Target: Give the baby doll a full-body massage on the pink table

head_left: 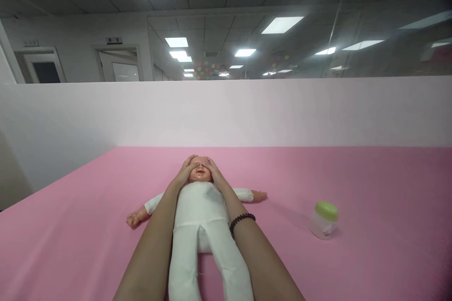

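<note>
A baby doll (203,207) with a white cloth body lies on its back, its head at the far end and its legs toward me. My left hand (184,171) cups the left side of the doll's head, fingers curved around it. On the opposite side my right hand (214,172) holds the head in the same way. Both thumbs rest across the doll's eye area, hiding it; the nose and mouth show between them. The doll's arms stretch out to either side, partly behind my forearms. A dark coiled band circles my right wrist.
The doll lies on a pink covered surface (88,225). To the right stands a small clear jar (320,226) with a green lid (326,210). A low white wall (247,113) closes off the far side, with glass above it.
</note>
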A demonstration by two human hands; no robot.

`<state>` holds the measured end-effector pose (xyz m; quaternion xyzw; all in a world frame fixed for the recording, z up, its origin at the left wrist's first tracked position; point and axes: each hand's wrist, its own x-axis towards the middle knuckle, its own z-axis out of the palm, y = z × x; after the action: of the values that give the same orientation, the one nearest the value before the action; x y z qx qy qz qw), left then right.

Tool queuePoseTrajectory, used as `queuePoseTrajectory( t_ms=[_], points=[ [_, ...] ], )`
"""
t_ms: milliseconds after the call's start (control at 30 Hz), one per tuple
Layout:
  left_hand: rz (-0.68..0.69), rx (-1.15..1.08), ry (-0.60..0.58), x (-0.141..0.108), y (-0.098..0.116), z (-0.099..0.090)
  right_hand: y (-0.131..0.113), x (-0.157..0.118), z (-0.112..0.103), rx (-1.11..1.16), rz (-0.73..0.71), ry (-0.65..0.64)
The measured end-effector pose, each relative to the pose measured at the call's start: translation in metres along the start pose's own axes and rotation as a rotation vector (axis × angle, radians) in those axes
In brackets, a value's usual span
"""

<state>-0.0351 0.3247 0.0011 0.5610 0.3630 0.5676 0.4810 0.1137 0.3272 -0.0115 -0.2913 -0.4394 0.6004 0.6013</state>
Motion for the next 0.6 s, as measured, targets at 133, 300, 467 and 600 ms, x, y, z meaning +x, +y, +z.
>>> queuePoseTrajectory(
  t_ms=[133,300,467,600],
  points=[
    [-0.011,-0.006,0.010,0.002,0.000,0.001,-0.003,0.000,0.003,0.043,0.012,0.018],
    [-0.016,0.003,0.021,0.004,0.000,0.002,-0.004,-0.001,0.003,0.052,0.010,0.035],
    [-0.008,0.029,0.000,-0.003,0.006,0.002,-0.006,-0.004,0.001,0.003,0.004,-0.011],
    [-0.015,0.036,-0.010,-0.007,0.011,0.002,-0.006,-0.006,0.000,-0.054,-0.018,-0.032]
  ],
)
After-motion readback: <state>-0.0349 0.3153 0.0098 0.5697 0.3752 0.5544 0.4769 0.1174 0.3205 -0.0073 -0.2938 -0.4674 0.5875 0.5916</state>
